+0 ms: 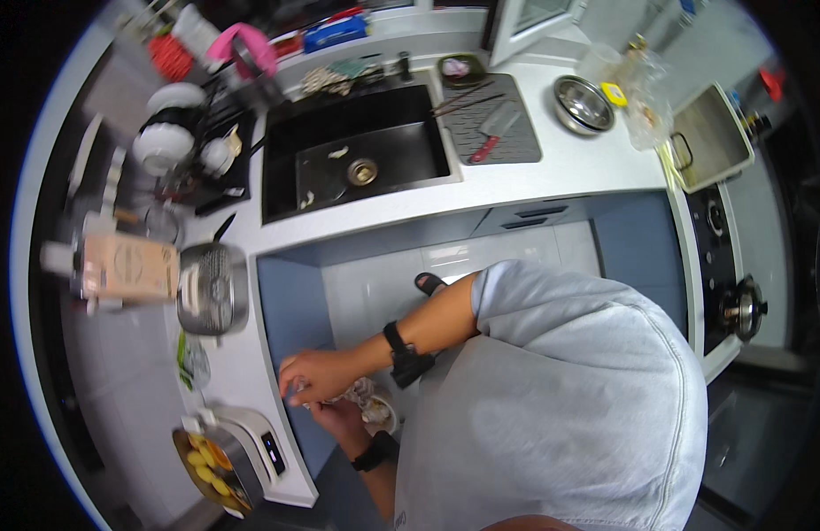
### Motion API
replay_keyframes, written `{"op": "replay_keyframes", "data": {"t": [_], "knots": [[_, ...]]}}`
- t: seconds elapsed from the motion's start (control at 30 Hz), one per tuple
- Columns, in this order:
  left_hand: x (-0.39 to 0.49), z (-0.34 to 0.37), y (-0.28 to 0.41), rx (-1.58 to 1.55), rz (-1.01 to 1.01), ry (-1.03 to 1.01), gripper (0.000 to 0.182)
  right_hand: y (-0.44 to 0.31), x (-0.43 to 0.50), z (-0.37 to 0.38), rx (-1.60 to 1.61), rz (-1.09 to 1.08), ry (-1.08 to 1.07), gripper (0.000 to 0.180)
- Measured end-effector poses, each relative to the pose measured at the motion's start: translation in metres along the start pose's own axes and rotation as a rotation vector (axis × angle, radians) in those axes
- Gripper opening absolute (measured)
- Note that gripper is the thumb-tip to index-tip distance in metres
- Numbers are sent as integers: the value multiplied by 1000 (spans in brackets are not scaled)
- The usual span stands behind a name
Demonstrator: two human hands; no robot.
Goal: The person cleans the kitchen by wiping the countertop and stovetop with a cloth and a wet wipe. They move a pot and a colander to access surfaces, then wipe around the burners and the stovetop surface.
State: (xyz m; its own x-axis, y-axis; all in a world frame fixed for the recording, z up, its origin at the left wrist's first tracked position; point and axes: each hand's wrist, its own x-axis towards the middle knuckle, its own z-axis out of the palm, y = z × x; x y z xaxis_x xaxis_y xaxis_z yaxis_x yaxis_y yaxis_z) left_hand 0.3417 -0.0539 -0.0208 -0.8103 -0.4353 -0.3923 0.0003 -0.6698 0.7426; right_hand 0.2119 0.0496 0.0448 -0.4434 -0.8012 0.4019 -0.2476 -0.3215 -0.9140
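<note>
My right hand (325, 377) reaches across to the left beside the blue-grey cabinet, its fingers curled around crumpled pale material (360, 390). The material looks like thin plastic or cloth; which one I cannot tell. Just below, my left hand (341, 418) sits close against it, its fingers partly hidden under the right hand, so its grip does not show clearly. Behind the wrists is a round white bin (389, 425) with pale and yellowish scraps inside, partly covered by my arms. Both wrists wear black straps.
The white counter (383, 206) holds a black sink (363, 152) and a grey mat (526, 139) with a red-handled cleaver (493, 133). To the left stand a perforated steel basket (214, 289), a cardboard box (131, 265) and a white appliance (250, 438). Steel bowls (583, 106) stand back right.
</note>
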Motion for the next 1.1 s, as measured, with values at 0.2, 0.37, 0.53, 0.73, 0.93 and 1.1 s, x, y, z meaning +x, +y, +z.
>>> {"op": "replay_keyframes", "data": {"t": [0.2,0.37,0.53,0.73,0.93,1.1], "knots": [[32,79,4,-83,-33,-211,52,30,-16,-95,931,524,-152,38],[61,157,-25,143,16,-135,47,43,-63,-176,-65,115,-25,73],[89,270,-88,1029,383,-307,46,34,-106,-290,1293,581,67,60],[115,365,-118,1182,409,-539,83,34,-131,-382,1155,687,235,21],[155,361,-97,1154,412,-242,54,71,-165,-472,830,720,717,12],[174,285,-68,1242,205,-90,42,98,-140,-554,-5,554,1187,35]]}}
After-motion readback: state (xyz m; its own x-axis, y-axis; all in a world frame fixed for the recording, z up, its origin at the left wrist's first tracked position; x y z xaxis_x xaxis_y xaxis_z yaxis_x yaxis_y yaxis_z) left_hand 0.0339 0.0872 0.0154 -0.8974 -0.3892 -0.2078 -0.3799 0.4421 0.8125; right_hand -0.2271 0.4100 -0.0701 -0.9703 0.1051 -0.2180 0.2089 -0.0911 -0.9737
